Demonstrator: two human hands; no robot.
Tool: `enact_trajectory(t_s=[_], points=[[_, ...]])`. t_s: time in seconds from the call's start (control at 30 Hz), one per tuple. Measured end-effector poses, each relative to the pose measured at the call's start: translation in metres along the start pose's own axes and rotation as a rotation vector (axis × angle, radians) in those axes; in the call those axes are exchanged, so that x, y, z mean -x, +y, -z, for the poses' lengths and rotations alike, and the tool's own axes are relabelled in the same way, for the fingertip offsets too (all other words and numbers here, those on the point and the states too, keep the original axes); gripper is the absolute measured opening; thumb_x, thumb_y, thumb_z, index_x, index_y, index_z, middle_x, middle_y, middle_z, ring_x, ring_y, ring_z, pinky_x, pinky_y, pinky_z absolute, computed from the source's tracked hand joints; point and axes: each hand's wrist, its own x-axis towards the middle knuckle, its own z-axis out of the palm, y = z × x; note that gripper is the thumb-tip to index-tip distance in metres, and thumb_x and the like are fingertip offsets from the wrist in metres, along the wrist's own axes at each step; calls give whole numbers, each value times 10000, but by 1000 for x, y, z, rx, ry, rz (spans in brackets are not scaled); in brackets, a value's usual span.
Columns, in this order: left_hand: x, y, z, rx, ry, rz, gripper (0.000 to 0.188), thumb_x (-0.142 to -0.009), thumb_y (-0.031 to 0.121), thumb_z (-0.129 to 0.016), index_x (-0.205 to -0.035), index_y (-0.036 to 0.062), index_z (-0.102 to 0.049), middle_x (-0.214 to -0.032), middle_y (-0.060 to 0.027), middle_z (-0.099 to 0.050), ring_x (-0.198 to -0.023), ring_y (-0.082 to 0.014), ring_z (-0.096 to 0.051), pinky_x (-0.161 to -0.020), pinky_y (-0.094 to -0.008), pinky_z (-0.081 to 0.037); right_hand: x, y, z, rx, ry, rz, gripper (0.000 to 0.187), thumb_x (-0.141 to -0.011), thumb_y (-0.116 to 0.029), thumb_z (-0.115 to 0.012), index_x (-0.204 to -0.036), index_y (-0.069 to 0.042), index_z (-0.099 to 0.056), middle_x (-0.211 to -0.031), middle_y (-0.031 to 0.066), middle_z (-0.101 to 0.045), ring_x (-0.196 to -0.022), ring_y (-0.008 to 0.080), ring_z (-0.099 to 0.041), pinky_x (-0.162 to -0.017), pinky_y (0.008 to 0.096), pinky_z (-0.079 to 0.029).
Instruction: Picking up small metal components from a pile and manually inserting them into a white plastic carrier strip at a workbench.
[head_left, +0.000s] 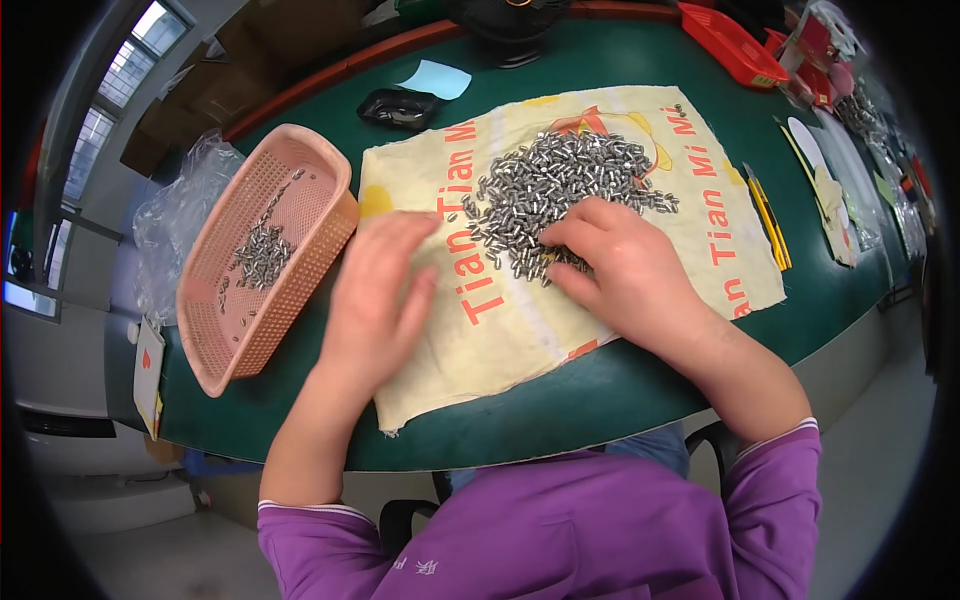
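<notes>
A heap of small silvery metal cylinders lies on a cream cloth with red lettering. At the heap's near edge, my right hand touches the pieces with bent fingers. Its thumb and forefinger are apart, and pieces show in the gap; its other fingertips are hidden. My left hand hovers over the cloth's left side, slightly blurred, fingers stretched and holding nothing. A few loose cylinders lie near its fingertips. To its left, a pink perforated plastic basket stands tilted, with more metal cylinders inside.
The green tabletop carries a black dish, a light blue paper and a black fan base at the back. A yellow utility knife lies right of the cloth. Clear plastic sits behind the basket; a red tray is far right.
</notes>
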Motion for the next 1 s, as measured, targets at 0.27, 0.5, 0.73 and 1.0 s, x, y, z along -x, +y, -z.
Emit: enact_trajectory(t_s=[0.27,0.5,0.73,1.0], points=[[7,20,-38,353,-242,160,721,-870,17,-723,-1516,30,-401,-1332,-173,-588,-1236,-342,-572,-1054,-431,-482,4,-6,-24,-102,-144,59,304,-833,-65,-758,-1132,-46,-711,-1069,117,-656,-955,313,-677,-824,409,-568],[11,21,-26,203,-197,93,670,-805,-5,-798,-1419,32,-533,-1194,-133,-654,-1142,-280,-623,-965,-381,-522,3,-11,-17,-363,-142,107,199,-853,-62,-706,-1050,-41,-698,-1005,117,-641,-970,324,-654,-842,431,-553],[12,23,-28,355,-261,147,532,-803,44,-791,-1298,34,-595,-1097,-123,-637,-1028,-301,-619,-908,-403,-513,6,-7,-16,-228,-224,101,161,-833,-111,-748,-976,-70,-686,-955,93,-638,-945,318,-649,-804,429,-549],[13,24,-26,236,-262,63,338,-757,19,-823,-1059,51,-675,-1248,-125,-581,-1198,-332,-542,-963,-406,-494,7,-6,-10,-226,-234,53,171,-785,-89,-795,-925,-62,-701,-870,80,-664,-855,298,-668,-737,417,-544]])
